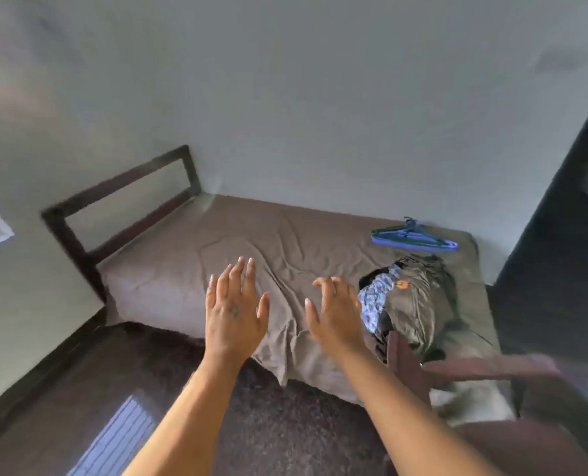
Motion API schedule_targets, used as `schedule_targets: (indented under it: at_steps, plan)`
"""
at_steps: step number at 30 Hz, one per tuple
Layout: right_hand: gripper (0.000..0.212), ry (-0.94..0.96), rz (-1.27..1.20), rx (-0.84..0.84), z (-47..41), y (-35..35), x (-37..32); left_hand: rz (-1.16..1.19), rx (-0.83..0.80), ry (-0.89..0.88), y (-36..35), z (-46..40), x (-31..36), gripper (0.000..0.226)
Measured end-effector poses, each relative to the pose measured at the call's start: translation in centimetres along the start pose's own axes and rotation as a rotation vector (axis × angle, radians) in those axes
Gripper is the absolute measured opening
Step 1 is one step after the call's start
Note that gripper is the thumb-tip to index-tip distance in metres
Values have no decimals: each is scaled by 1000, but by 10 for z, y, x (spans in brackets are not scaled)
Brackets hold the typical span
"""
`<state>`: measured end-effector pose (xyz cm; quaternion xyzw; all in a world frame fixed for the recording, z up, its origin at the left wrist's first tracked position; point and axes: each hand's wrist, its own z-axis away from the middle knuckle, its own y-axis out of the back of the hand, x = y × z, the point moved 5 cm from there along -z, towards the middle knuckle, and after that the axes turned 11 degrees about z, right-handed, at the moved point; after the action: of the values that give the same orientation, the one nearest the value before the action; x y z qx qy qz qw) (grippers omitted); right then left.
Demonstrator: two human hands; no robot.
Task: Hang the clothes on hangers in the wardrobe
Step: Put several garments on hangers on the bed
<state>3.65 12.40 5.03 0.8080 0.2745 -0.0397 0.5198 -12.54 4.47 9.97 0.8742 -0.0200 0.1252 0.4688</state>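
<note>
The pile of clothes [409, 297] lies on the right side of the bed [251, 242], near the blue and green hangers [414, 235]; it looks soft and floppy, so bunching up the top piece should work best. The left hand [234, 310] and right hand [337, 310] are above the sheet, fingers spread, holding nothing. The bed's left half gives room, but a wooden chair [409, 365] crowds the pile.

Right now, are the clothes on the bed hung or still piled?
Piled. The clothes lie heaped on the bed; the hangers lie bare beside them.
</note>
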Motion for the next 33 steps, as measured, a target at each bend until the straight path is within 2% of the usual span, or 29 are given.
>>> schedule_targets:
  at_steps: [5,9,12,15,18,21,23,25,29,31,32,33]
  plan:
    - [35,-219,82,-178,-26,-69,36,100,-189,-134,-89,-62,-21,62]
    - [36,-426,-8,-200,-66,-102,83,211,-326,-263,-161,-99,0,63]
    - [33,-763,-160,-180,-109,-143,140,267,-434,-377,-229,-128,23,62]
    - [40,-1078,-232,-225,-131,-198,201,272,-542,-460,-300,-153,41,64]
    - [51,-1170,-52,-406,-125,-236,255,267,-661,-567,-363,-172,53,65]
    - [53,-1308,104,-604,-92,-260,309,300,-669,-644,-401,-195,64,63]
    - [57,-1411,144,-685,-75,-267,340,320,-655,-697,-421,-213,73,66]
    - [58,-1488,81,-659,-62,-278,370,343,-625,-721,-443,-228,80,71]
    - [49,-1464,264,-857,-15,-308,421,370,-642,-713,-486,-244,98,72]
    - [44,-1400,112,-808,-5,-317,434,376,-663,-756,-502,-245,108,73]
    - [41,-1474,15,-739,-7,-307,430,381,-682,-772,-509,-246,111,74]
    - [36,-1673,-91,-523,-15,-292,424,386,-710,-785,-514,-246,114,76]
